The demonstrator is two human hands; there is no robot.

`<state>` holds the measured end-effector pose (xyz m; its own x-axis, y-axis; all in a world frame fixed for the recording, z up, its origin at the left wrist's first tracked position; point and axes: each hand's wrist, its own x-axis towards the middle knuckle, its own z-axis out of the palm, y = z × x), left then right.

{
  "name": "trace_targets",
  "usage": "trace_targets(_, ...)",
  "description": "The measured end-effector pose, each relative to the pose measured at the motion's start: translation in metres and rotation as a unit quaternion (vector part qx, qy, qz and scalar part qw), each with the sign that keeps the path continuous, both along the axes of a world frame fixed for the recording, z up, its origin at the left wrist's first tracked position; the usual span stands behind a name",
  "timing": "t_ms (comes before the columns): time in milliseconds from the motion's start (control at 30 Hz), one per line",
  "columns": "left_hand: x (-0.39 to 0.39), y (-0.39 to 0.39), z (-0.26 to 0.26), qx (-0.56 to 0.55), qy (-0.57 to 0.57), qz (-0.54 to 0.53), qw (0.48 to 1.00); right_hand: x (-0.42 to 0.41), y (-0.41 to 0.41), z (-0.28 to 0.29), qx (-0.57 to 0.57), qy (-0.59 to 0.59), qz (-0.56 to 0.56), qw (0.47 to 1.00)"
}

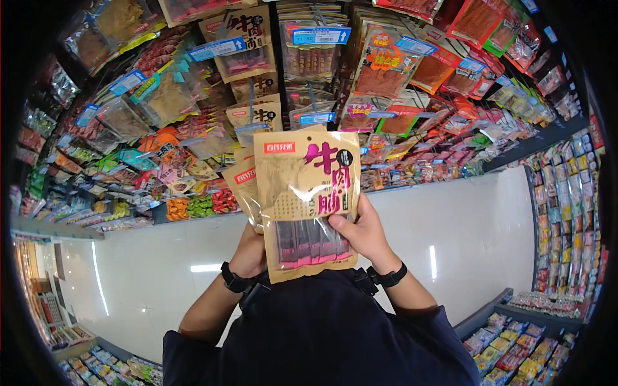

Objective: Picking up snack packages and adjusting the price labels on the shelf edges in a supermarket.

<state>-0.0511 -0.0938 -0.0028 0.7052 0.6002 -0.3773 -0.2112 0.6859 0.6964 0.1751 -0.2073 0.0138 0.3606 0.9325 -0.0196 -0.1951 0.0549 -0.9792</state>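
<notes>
My right hand (364,231) grips the right edge of a brown kraft beef jerky pouch (309,193), its thumb on the front. The pouch is upright, with purple lettering and a clear window showing several wrapped strips. Behind its left side, tilted, is another similar pouch (245,181). My left hand (250,251) is at the lower end of that rear pouch, its fingers mostly hidden behind the pouches. Similar brown pouches (246,43) hang on a hook above, beside a row of clear-fronted packets (309,58).
Hooks with blue price tags (321,35) and bagged snacks stretch across the display ahead. Loose wrapped sweets (200,206) lie along its lower edge. Packed shelves (562,217) stand at the right, and snack bins (519,347) at the lower right. Pale glossy floor (449,217) lies between.
</notes>
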Motion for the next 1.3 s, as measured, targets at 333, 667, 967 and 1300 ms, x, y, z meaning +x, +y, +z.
trace_targets(333,-0.077,-0.037,-0.018,-0.004,-0.105,0.036,0.994,-0.002,-0.014,-0.017,0.042,0.319,0.140,0.936)
trace_targets(667,-0.143,-0.009,-0.055,-0.022,-0.095,0.027,0.995,-0.059,0.030,-0.002,-0.050,0.282,0.221,0.932)
trace_targets(967,-0.244,0.058,-0.094,-0.159,-0.134,0.085,0.974,-0.146,0.123,0.018,-0.019,0.258,0.217,0.941)
trace_targets(1300,-0.335,0.117,-0.051,0.001,-0.118,0.212,0.970,-0.179,0.191,0.037,0.152,0.602,0.366,0.694)
